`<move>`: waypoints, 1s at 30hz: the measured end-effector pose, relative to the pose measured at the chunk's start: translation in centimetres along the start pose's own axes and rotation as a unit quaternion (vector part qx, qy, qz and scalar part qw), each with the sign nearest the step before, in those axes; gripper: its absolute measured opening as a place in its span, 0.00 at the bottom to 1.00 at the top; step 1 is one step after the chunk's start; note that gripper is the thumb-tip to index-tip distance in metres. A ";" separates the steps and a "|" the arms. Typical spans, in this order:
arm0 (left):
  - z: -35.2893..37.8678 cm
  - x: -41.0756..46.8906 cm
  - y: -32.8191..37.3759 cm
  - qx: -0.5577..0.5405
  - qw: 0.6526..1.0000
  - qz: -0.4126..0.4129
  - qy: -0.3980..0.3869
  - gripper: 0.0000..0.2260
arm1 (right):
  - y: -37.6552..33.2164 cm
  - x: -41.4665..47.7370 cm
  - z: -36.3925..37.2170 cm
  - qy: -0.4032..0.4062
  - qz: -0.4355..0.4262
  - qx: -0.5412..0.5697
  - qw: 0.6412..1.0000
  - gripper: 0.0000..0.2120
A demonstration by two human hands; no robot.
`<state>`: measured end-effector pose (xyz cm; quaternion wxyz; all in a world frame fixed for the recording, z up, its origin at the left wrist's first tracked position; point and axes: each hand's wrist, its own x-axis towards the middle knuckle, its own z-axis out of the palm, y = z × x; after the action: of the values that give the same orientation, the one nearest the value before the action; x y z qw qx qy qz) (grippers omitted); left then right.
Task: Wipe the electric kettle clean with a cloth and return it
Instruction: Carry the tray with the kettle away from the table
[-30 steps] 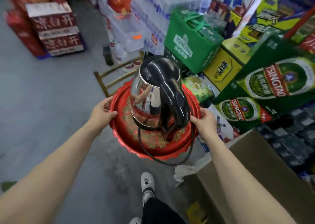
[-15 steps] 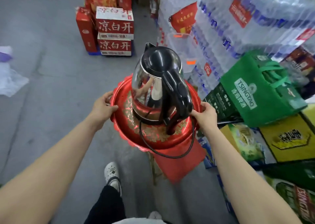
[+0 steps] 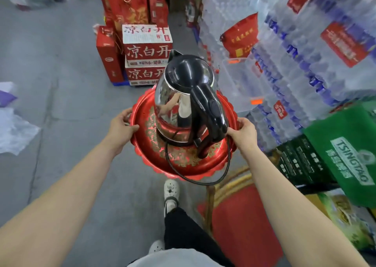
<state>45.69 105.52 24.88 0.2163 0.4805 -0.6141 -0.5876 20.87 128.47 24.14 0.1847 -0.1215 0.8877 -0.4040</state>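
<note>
Fingers of our left hand are curling closed over the scalloped rim of the round red tray, thumb lying on top of the edge, while the fingers of our right hand are wrapping the opposite rim in the same closed grip. We are holding the tray level between both hands, out in front of our body above the grey floor.

Between our two sets of fingers, the electric kettle is standing upright on the tray's gold-patterned centre. Its steel body is mirroring our arms, its black lid is closed with the spout pointing away from us, and its black handle is facing our right hand, almost touching those fingertips. The black power cord is looping out from under the kettle, hanging over the tray's near edge and curving back up toward our right thumb.

Below our hands, one white shoe and a black trouser leg are showing. Under our right forearm, a chair with a red seat is standing. Beyond our fingertips, red and white cartons are sitting stacked on the floor. Out past our right hand, shrink-wrapped packs of bottled water are piling high, with a green Tsingtao bag nearer to us.
</note>
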 end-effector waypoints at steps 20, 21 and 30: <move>-10.8 47.5 10.4 0.018 0.999 -0.033 0.032 0.27 | -29.2 34.6 27.4 -0.028 -0.005 -0.032 0.999 0.23; -11.7 50.0 11.0 0.031 0.999 -0.029 0.025 0.27 | -30.4 35.7 28.9 -0.027 0.002 -0.028 0.999 0.23; -15.5 69.4 16.7 0.101 0.994 -0.008 -0.043 0.27 | -38.8 45.5 39.7 -0.003 0.060 0.005 0.998 0.19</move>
<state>22.05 36.43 23.05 0.1355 0.4791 -0.6755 -0.5439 -0.67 60.19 19.25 0.2122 -0.0683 0.8906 -0.3963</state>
